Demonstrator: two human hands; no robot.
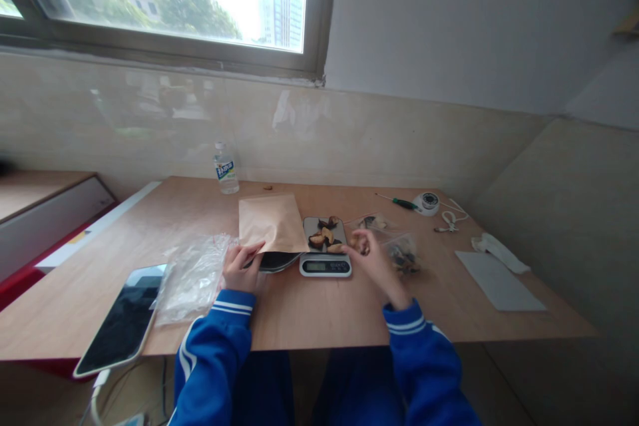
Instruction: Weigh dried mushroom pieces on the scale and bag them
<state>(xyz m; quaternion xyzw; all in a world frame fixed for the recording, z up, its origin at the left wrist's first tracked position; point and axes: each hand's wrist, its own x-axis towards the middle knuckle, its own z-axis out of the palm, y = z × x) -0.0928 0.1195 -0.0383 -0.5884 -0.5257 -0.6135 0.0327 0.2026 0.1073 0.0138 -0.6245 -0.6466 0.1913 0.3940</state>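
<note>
My left hand (pixel 242 265) is closed on the near edge of a brown kraft paper bag (pixel 272 221), which lies tilted with its dark, silvery mouth (pixel 279 262) facing me. To its right sits a small white digital kitchen scale (pixel 325 267); its display cannot be read. Several dried, brown-edged slices (pixel 327 235), which look like dried mushroom, lie on its metal plate. My right hand (pixel 372 263) is over the plate's right edge, fingers curled, thumb and forefinger apart, the thumb tip close to one slice. Clear zip bags (pixel 403 254) with dark dried pieces lie beyond that hand.
Crumpled clear plastic (pixel 192 279) and a phone or tablet (pixel 124 319) with a cable lie at left. A water bottle (pixel 226 170) stands at the back. At right are a green-handled screwdriver (pixel 403 204), a white round camera (pixel 428 204), a cable and a grey sheet (pixel 499 281).
</note>
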